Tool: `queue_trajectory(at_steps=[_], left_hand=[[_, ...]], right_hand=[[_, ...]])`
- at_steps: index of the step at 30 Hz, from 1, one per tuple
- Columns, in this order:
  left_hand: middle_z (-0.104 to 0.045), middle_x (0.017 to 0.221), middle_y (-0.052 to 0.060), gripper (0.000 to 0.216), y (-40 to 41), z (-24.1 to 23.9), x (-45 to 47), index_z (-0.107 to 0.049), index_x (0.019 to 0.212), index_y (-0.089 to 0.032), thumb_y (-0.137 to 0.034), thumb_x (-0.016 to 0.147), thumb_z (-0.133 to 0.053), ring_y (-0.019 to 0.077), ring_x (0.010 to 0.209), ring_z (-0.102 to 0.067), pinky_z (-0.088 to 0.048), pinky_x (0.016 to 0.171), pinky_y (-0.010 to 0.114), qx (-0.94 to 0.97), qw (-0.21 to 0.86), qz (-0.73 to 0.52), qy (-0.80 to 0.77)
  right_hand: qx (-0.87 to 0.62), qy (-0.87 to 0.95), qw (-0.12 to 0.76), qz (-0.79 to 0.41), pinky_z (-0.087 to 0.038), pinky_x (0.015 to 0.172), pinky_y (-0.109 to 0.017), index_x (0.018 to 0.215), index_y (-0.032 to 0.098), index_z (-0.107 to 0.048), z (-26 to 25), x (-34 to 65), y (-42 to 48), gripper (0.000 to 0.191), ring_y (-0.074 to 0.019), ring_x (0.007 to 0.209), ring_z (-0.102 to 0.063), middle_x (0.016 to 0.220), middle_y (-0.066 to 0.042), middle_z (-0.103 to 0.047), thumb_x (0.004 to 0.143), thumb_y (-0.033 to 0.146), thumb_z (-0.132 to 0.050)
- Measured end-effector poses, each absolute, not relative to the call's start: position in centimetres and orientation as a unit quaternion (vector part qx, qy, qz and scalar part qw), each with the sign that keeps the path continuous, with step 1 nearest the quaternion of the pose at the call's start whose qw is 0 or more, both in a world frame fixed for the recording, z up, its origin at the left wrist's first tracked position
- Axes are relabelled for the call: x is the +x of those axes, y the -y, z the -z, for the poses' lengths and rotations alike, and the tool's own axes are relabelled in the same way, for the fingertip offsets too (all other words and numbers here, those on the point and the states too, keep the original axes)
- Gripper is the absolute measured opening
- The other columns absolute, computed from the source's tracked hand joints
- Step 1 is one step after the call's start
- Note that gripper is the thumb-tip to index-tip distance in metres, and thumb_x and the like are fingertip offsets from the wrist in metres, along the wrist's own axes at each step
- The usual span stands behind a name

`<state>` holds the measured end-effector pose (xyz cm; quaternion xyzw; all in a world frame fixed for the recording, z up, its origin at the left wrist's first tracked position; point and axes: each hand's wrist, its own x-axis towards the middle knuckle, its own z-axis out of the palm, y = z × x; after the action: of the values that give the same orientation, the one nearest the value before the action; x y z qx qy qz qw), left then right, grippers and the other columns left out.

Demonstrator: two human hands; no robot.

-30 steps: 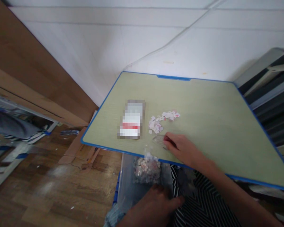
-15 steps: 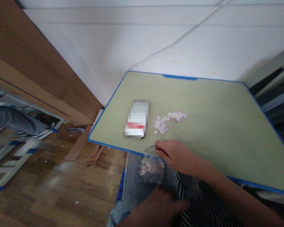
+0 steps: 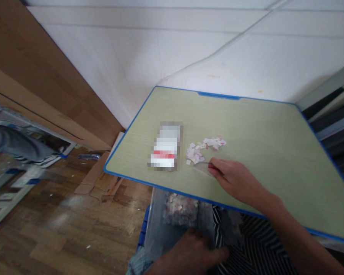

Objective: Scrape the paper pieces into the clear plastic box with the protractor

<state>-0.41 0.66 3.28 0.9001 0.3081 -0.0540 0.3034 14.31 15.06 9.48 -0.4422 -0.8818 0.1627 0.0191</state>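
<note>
My right hand (image 3: 227,175) is closed in a pinch on a small clear plastic bag (image 3: 202,167), just above the table top. The bag's edge reaches the near side of a loose pile of small whitish-pink paper pieces (image 3: 194,154). Below the table edge, my left hand (image 3: 195,248) is at a clear plastic bin (image 3: 154,229), thumb spread from the fingers, with nothing visible in it. Inside the bin lies a heap of small clear packets (image 3: 180,208) with pale contents.
A phone (image 3: 166,147), its screen blurred out, lies left of the papers on the blue-edged table (image 3: 260,126). A white wall (image 3: 103,57) stands behind. Flattened cardboard (image 3: 94,179) lies on the wooden floor. Another person's grey-clothed part (image 3: 14,143) shows at far left.
My right hand has moved right and away from me, from the table's near edge to beside the paper pieces, carrying the clear bag. My left hand stays by the bin.
</note>
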Motion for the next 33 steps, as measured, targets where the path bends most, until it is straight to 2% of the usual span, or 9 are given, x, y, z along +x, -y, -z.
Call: queue_trajectory(at_steps=[4, 8, 14, 19, 33], left_hand=[[-0.065, 0.09, 0.005, 0.036, -0.4, -2.8, -0.2, -0.049, 0.129, -0.025, -0.022, 0.094, -0.059, 0.0234, 0.079, -0.063, -0.049, 0.069, 0.03, 0.9, 0.295, 0.044, -0.317], [-0.065, 0.089, 0.006, 0.037, -0.3, -2.4, -0.1, -0.048, 0.13, -0.027, -0.024, 0.095, -0.058, 0.024, 0.079, -0.063, -0.048, 0.067, 0.031, 0.901, 0.289, 0.049, -0.32], [-0.065, 0.089, 0.006, 0.034, -0.4, -2.3, -0.1, -0.049, 0.128, -0.026, -0.025, 0.095, -0.058, 0.0246, 0.08, -0.063, -0.048, 0.068, 0.031, 0.902, 0.296, 0.05, -0.311], [-0.066, 0.091, 0.006, 0.035, -0.4, -2.5, -0.1, -0.048, 0.128, -0.025, -0.026, 0.094, -0.059, 0.0243, 0.079, -0.063, -0.048, 0.068, 0.031, 0.901, 0.298, 0.055, -0.309], [-0.064, 0.094, 0.006, 0.037, -0.4, -2.9, -0.3, -0.049, 0.128, -0.026, -0.025, 0.093, -0.061, 0.0242, 0.083, -0.061, -0.047, 0.071, 0.031, 0.892, 0.323, 0.031, -0.313]], right_hand=[[-0.41, 0.895, -0.004, -0.176, -0.031, 0.058, -0.027, 0.075, 0.018, -0.053, -9.4, 14.6, -15.1, 0.024, -0.0165, 0.061, -0.056, 0.068, -0.004, -0.062, 0.093, 0.024, -0.037], [-0.435, 0.887, 0.029, -0.154, -0.031, 0.059, -0.027, 0.077, 0.017, -0.054, -9.5, 14.6, -15.2, 0.025, -0.0166, 0.063, -0.056, 0.072, -0.006, -0.064, 0.093, 0.023, -0.035], [-0.418, 0.891, 0.014, -0.174, -0.031, 0.058, -0.026, 0.074, 0.018, -0.053, -9.6, 14.8, -15.4, 0.025, -0.0158, 0.06, -0.055, 0.067, -0.004, -0.062, 0.093, 0.024, -0.037], [-0.455, 0.879, 0.011, -0.14, -0.032, 0.059, -0.027, 0.077, 0.017, -0.054, -9.3, 15.2, -15.6, 0.025, -0.0177, 0.064, -0.059, 0.072, -0.006, -0.065, 0.093, 0.023, -0.036], [-0.461, 0.882, 0.027, -0.099, -0.033, 0.056, -0.027, 0.074, 0.019, -0.052, -9.4, 16.6, -14.2, 0.024, -0.0162, 0.059, -0.058, 0.066, -0.003, -0.063, 0.092, 0.024, -0.036]])
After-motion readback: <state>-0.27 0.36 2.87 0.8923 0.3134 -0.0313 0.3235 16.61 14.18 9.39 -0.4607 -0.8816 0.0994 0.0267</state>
